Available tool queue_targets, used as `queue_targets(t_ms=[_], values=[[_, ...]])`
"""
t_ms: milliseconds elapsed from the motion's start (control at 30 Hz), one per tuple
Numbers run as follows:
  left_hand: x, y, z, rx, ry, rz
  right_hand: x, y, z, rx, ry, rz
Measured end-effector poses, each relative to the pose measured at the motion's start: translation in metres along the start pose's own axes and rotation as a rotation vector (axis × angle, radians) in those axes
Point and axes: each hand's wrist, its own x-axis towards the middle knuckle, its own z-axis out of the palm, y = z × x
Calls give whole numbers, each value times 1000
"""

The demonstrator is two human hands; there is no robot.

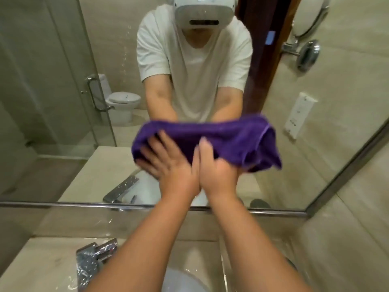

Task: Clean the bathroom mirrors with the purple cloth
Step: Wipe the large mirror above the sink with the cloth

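Near, 7 o'clock: shiny chrome tap (94, 258) beside round white basin (183, 279). I see left hand (166, 163) spread flat and right hand (216, 167) flat, fingers together. Both press crumpled purple terry cloth (231, 142) on large wall mirror (63, 102), centre. Risk, my guess: loose fold at 3 o'clock drags, leaves streaks; leaning forearms knock tap.

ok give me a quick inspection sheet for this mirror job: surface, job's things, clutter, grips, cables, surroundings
surface: mirror, water spots left of the person's reflection
job's things: purple cloth bunched, pressed against the mirror
clutter: nothing seen
grips: left hand spread flat, pressing the cloth; right hand beside it on the cloth, fingers partly hidden, hold unclear
cables: nothing seen
surroundings: chrome faucet and white basin below; toilet in the reflection
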Motion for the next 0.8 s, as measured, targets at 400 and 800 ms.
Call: queue_targets(t_ms=[400, 800], values=[[116, 68, -55, 125, 295, 276, 103, -89, 1, -199, 172, -187], [-84, -103, 43, 130, -346, -161, -81, 122, 40, -317, -305, 163]])
